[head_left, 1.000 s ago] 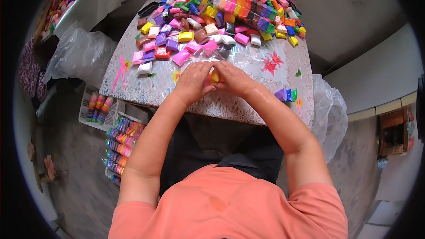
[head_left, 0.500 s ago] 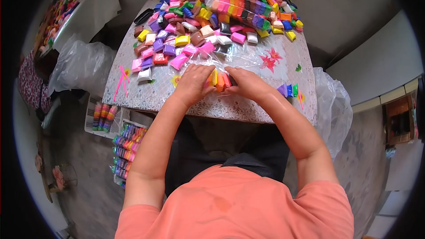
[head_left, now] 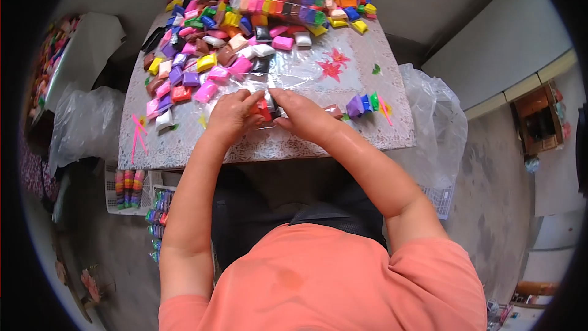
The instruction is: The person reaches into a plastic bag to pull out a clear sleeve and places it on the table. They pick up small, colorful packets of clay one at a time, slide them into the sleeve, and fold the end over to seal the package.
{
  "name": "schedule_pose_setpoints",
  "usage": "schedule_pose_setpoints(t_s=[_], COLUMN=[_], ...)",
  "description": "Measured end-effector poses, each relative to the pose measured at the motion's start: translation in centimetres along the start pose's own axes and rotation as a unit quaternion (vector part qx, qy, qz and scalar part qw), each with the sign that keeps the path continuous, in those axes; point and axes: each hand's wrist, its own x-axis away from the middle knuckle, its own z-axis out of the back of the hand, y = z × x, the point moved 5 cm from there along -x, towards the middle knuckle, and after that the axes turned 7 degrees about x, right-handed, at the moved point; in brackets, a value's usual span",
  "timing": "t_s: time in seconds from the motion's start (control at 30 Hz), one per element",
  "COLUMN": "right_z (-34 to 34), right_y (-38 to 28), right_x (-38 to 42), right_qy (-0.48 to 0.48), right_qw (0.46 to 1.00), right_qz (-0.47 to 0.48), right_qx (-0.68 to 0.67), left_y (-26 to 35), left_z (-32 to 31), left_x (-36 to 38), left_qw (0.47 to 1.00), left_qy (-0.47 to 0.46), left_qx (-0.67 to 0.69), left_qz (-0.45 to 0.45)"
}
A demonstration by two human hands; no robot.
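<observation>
Near the table's front edge, my left hand has its fingers closed round the left side of a short row of small packets, red and dark ones showing. My right hand grips the row's other side, its fingers bent toward the left hand. Clear plastic film lies just behind both hands. A brown packet rests beside the right hand, and purple, blue and green packets stand further right.
A big heap of colourful packets covers the table's back and left, with packed rows on top. Pink strips lie at the left. Crates of packed rows stand below left. Plastic bags hang at both sides.
The view has shifted, so the table appears further left. Between my hands, red and dark packets show where orange and yellow ones did. A brown packet now shows beside my right hand.
</observation>
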Motion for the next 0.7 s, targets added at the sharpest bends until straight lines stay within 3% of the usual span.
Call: schedule_pose_setpoints(t_s=[0.1,0.23,0.43,0.53,0.7], right_z=[4.4,6.8,4.4,3.9,4.1], right_y=[-1.5,2.5,4.6,4.9,5.3], right_x=[2.4,5.9,6.5,6.5,6.6], right_qy=[0.065,0.063,-0.158,-0.126,-0.153], right_qw=[0.997,0.993,0.972,0.976,0.969], right_qz=[0.023,-0.1,-0.097,-0.086,-0.121], right_qx=[-0.028,-0.014,0.147,0.158,0.15], left_y=[0.5,0.3,1.4,2.3,2.8], left_z=[0.3,0.3,0.4,0.1,-1.5], left_x=[0.2,0.2,0.1,-0.2,-0.9], left_qw=[0.999,0.999,0.998,0.996,0.996], left_qy=[0.029,0.025,0.01,0.009,0.003], left_qx=[-0.01,-0.018,-0.066,-0.083,-0.094], left_qz=[-0.025,-0.022,0.011,0.007,-0.008])
